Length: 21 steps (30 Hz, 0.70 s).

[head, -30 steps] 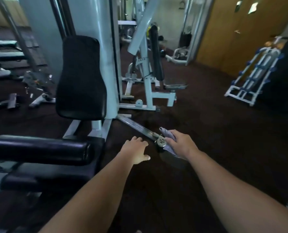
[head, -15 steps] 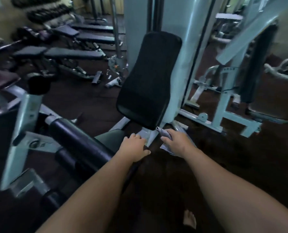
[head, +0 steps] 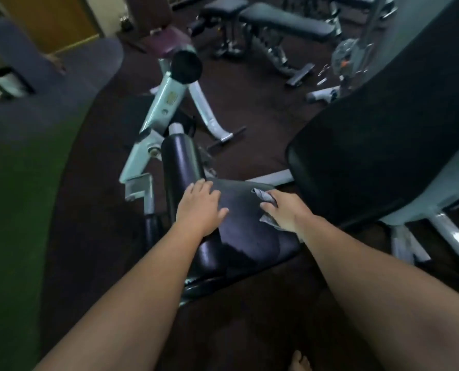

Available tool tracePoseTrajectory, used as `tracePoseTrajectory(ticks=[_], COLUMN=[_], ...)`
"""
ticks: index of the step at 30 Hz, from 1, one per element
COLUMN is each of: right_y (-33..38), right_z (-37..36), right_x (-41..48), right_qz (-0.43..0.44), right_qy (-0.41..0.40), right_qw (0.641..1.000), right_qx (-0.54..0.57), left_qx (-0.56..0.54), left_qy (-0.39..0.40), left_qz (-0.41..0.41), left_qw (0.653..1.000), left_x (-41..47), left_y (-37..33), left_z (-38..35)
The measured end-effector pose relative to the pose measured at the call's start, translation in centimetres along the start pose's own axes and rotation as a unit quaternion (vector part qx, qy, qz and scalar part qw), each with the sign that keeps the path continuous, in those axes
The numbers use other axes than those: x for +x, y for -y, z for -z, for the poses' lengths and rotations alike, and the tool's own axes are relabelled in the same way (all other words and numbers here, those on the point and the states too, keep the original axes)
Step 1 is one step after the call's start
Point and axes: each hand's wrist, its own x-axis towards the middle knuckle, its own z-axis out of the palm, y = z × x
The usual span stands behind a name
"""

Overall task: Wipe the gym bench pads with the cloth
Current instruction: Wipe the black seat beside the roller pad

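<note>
My left hand [head: 200,207] lies spread flat on the seat pad [head: 244,236], probably to brace me. My right hand [head: 283,211] grips the bunched cloth [head: 264,196] against the pad's far right edge, near the back pad [head: 383,156], placed for a wiping stroke.

Left hand [head: 198,207], right hand [head: 284,213] and both forearms [head: 142,277] bare; one bare foot [head: 299,360]

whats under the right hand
A crumpled grey cloth pokes out at the fingertip side and the wrist side of the right hand, above the black seat pad. The hand covers the cloth's middle.
</note>
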Motion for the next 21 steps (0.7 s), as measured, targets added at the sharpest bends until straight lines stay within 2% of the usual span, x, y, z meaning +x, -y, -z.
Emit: tracePoseTrajectory(ticks=[5,11,16,21], right_y=[-1.4,-3.0,-5.1,-8.4], right_z=[-2.7,-8.7,-16.5,-23.3], right_x=[5.2,10.3,12.6,11.6], right_qz=[0.036,0.064,0.096,0.16], right_qy=[0.036,0.026,0.007,0.055], right_qw=[0.999,0.996,0.993,0.982], right_qx=[0.009,0.052,0.073,-0.08], left_qx=[-0.046,-0.014,-0.008,-0.017], left_qy=[-0.049,-0.062,-0.076,-0.087], left_qz=[0.103,0.111,0.121,0.123], left_qw=[0.992,0.992,0.99,0.988], left_x=[-0.8,-0.3,-0.3,-0.4], left_y=[0.5,0.5,0.6,0.5], left_z=[-1.4,-2.4,-2.8,-3.0])
